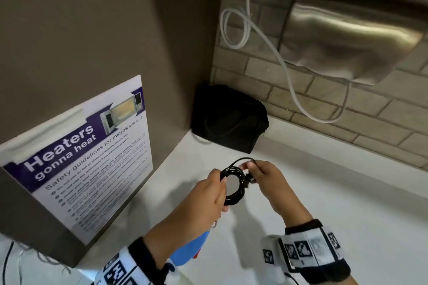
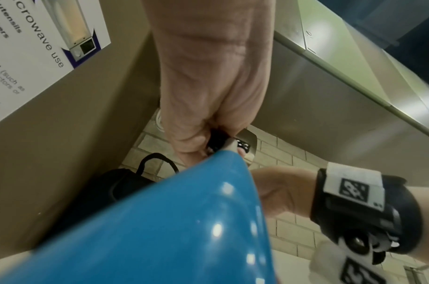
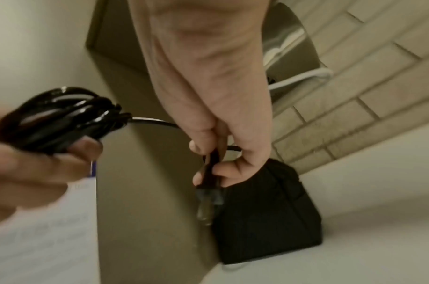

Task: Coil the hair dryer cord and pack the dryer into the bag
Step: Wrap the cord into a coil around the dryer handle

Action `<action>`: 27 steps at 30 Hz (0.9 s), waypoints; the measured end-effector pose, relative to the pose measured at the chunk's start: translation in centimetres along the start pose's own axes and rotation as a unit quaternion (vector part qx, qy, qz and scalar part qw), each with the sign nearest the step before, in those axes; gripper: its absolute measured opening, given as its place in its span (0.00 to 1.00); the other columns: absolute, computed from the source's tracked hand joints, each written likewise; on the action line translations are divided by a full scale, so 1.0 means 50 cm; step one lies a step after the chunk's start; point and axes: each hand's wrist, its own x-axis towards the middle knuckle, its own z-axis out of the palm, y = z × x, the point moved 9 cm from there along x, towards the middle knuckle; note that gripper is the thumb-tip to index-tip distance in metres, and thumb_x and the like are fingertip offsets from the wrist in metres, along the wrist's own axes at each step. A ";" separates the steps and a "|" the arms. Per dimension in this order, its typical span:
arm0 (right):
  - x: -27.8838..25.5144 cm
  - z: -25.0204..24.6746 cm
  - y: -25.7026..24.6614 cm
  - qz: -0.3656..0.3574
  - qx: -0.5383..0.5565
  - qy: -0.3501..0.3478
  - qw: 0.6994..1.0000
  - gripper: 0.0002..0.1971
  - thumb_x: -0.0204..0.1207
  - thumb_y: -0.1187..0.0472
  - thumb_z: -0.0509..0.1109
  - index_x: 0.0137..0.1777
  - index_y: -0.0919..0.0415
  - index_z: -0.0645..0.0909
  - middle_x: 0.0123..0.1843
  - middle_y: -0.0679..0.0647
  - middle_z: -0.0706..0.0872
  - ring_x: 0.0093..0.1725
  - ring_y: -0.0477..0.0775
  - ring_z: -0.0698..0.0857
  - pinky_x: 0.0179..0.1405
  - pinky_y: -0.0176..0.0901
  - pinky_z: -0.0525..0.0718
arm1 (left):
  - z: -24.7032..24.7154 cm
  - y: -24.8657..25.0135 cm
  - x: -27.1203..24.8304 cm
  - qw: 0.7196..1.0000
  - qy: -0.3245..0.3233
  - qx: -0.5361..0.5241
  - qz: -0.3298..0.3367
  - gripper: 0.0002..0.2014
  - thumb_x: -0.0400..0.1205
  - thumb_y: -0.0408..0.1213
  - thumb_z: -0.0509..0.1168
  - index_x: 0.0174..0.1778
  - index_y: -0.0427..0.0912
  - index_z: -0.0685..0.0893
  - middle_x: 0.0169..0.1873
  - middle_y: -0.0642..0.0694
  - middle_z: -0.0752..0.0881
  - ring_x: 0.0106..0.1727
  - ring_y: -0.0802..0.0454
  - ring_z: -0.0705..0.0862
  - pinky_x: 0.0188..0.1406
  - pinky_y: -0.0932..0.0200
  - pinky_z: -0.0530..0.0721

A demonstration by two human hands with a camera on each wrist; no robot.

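Bench [image 1: 324, 192]: white, smooth top, running along a brick-tiled wall [image 1: 324, 104] and meeting a grey-brown panel [image 1: 92, 30]. On it: one black fabric bag [image 1: 229, 118], standing in the corner where wall and panel meet, well beyond the fingers [image 1: 251, 165]; strap loop upright at its top

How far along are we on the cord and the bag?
Done: most of the black cord is looped, gripped by the left hand. In hand: the right hand pinches the plug end, unwound. Left: the blue dryer isn't in the black bag yet.
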 end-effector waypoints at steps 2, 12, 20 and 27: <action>-0.011 0.026 -0.015 0.026 0.159 -0.037 0.986 0.12 0.85 0.61 0.62 0.48 0.63 0.86 0.44 0.61 0.88 0.45 0.55 0.84 0.56 0.44 0.82 | 0.001 0.009 -0.003 1.000 0.001 0.002 -0.009 0.07 0.88 0.45 0.48 0.49 0.48 0.67 0.30 0.54 0.80 0.27 0.58 0.80 0.23 0.75 0.75; -0.029 0.044 -0.032 0.075 0.288 -0.078 0.951 0.09 0.82 0.62 0.65 0.43 0.64 0.83 0.34 0.52 0.86 0.33 0.44 0.85 0.38 0.32 0.85 | 0.007 0.007 -0.008 0.997 -0.042 0.004 -0.067 0.08 0.88 0.36 0.52 0.42 0.47 0.67 0.31 0.52 0.78 0.18 0.73 0.76 0.29 0.64 0.77; -0.034 0.062 -0.030 0.107 0.331 -0.060 0.935 0.09 0.82 0.67 0.63 0.45 0.68 0.84 0.30 0.51 0.89 0.29 0.40 0.87 0.31 0.28 0.83 | -0.011 -0.012 0.006 0.989 -0.038 -0.120 -0.072 0.11 0.88 0.41 0.49 0.43 0.41 0.67 0.29 0.41 0.80 0.26 0.49 0.73 0.28 0.56 0.78; -0.047 0.104 -0.036 0.144 0.361 -0.078 0.918 0.13 0.82 0.76 0.58 0.41 0.70 0.81 0.25 0.51 0.87 0.24 0.41 0.85 0.26 0.28 0.82 | -0.024 -0.030 0.014 0.986 -0.070 -0.139 -0.059 0.11 0.88 0.41 0.49 0.43 0.42 0.69 0.29 0.41 0.83 0.25 0.51 0.79 0.33 0.51 0.86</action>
